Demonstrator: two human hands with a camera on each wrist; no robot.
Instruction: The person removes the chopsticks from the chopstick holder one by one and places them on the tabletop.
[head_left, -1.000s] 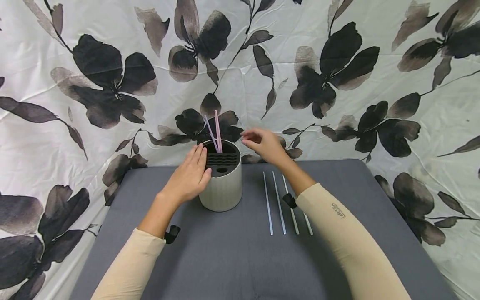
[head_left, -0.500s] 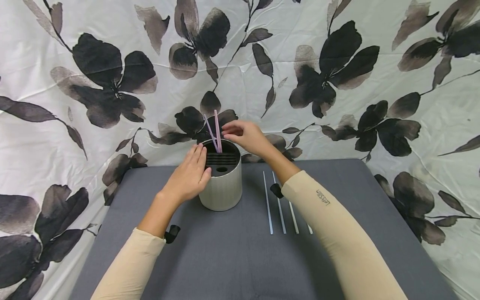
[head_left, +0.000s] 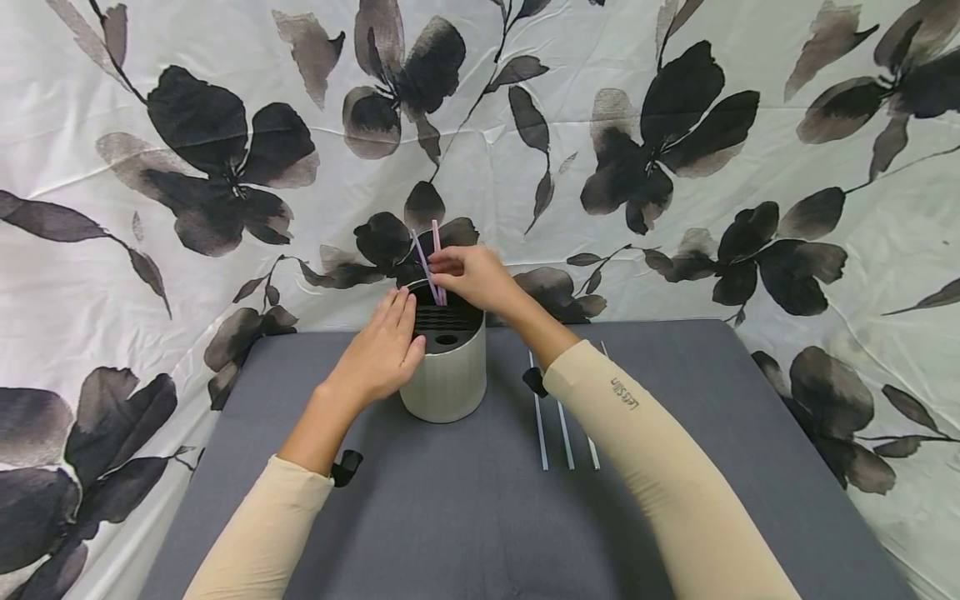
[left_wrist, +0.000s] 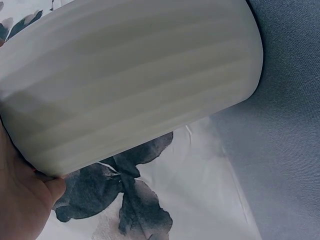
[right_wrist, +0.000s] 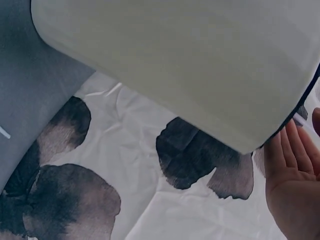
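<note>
1. Right hand [head_left: 474,279] pinches the pink straw [head_left: 436,250] standing in the holder [head_left: 444,367].
2. Left hand [head_left: 378,350] rests flat against the holder.
3. Two straws are in; three or more straws [head_left: 558,429] lie on the table [head_left: 450,517], apparently left.

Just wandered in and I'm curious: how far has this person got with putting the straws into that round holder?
Two straws, a pink one and a lilac one, already stand in the grey holder. The right hand is at the pink straw, seemingly pinching it, while the left hand rests against the holder's side. At least three pale straws lie on the grey table, partly hidden by the right sleeve, so well under half looks done.
</note>
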